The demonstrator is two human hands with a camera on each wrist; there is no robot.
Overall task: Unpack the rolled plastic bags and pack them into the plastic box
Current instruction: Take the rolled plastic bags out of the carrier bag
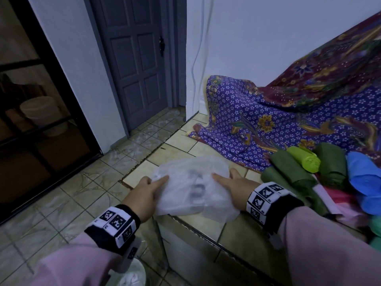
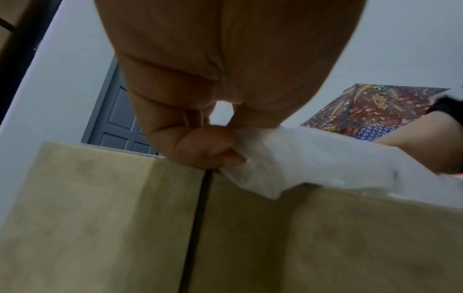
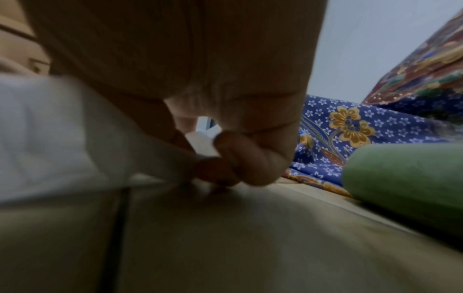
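Note:
A crumpled translucent white plastic bag (image 1: 193,188) lies on the tiled ledge (image 1: 181,153) in front of me. My left hand (image 1: 159,183) grips its left edge; in the left wrist view the curled fingers (image 2: 213,154) pinch the white bag (image 2: 300,158). My right hand (image 1: 221,179) holds the right edge, and the right wrist view shows its fingers (image 3: 240,158) curled on the bag (image 3: 50,128). Rolled bags lie in a heap at the right: dark green rolls (image 1: 288,172), a lime green roll (image 1: 305,159), blue rolls (image 1: 365,178). I see no plastic box that I can name for certain.
A purple flowered cloth (image 1: 257,124) and a dark red patterned cloth (image 1: 329,69) drape over the back of the ledge. The ledge drops to a tiled floor (image 1: 61,193) on the left. A grey door (image 1: 136,58) stands behind. Something white (image 1: 132,273) sits below my left arm.

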